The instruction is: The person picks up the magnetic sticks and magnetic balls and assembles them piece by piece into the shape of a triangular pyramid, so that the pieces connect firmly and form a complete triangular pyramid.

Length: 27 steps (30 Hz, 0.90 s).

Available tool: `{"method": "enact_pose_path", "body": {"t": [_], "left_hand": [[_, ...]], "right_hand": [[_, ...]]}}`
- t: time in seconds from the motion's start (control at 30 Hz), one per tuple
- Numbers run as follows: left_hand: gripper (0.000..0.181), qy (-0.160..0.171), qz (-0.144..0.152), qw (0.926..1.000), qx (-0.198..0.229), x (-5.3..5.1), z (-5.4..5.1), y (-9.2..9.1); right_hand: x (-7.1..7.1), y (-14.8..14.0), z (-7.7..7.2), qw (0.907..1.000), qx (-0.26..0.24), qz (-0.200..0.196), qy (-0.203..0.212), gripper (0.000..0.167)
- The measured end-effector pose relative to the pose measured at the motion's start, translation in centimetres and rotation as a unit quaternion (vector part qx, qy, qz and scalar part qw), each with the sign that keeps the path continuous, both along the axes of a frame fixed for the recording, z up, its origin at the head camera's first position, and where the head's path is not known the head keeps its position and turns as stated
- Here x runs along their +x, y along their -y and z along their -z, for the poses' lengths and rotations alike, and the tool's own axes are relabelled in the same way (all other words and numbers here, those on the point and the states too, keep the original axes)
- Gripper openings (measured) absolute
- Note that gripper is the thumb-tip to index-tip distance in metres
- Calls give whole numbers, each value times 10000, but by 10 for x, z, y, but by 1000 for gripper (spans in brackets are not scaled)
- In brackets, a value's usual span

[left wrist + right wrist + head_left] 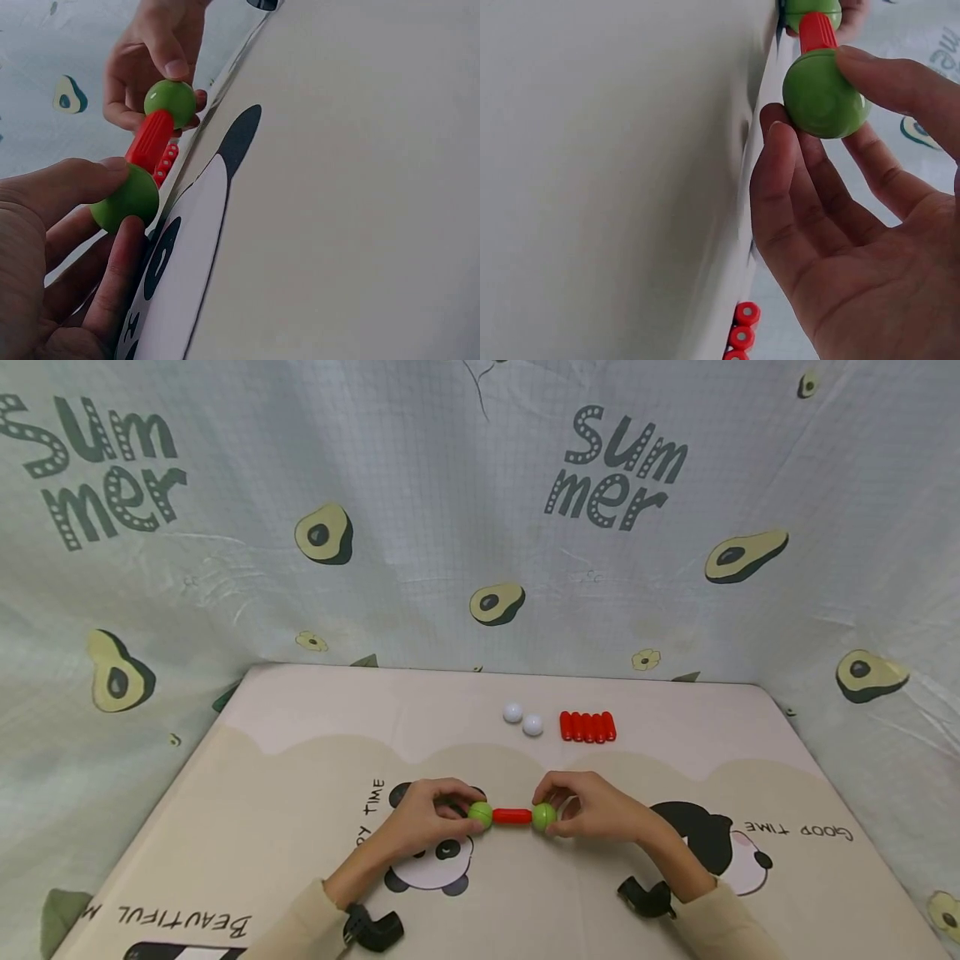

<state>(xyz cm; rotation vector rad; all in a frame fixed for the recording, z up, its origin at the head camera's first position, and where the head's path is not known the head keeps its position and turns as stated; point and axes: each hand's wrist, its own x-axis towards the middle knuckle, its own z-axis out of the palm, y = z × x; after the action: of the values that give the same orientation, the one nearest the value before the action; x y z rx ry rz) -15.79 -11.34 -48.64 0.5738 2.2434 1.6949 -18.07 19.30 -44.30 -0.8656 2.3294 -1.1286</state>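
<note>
So there's a short red rod (512, 816) with a green ball at each end, sitting right between the person's hands near the middle of the table (300, 768). Left hand (423, 818) has fingers pinching the left green ball (481, 815), right hand (596, 808) pinching the right green ball (544, 817). Farther back: two white balls (513, 712), and just beside them five spare red rods (588, 727) lined up in a row. Tabletop's beige and pink with panda-ish prints and lettering, and a pale avocado-print "summer" sheet (420, 452) hangs behind it and at both sides.
</note>
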Motion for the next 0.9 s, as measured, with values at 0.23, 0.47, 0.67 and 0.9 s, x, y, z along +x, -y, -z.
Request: {"method": "enact_pose_path", "body": {"t": [0.23,0.47,0.67,0.9], "left_hand": [[34,41,5,9999,95,1,0,0],[35,-9,17,9999,123,1,1,0],[39,-168,70,9997,144,0,1,0],[41,-158,101,9997,130,-1,1,0]], "right_hand": [[0,0,0,10000,-21,-27,-16,29],[-1,0,2,10000,-19,-42,-20,30],[-1,0,4,10000,12,-21,-21,30],[-1,1,2,10000,-4,-32,-49,29]]}}
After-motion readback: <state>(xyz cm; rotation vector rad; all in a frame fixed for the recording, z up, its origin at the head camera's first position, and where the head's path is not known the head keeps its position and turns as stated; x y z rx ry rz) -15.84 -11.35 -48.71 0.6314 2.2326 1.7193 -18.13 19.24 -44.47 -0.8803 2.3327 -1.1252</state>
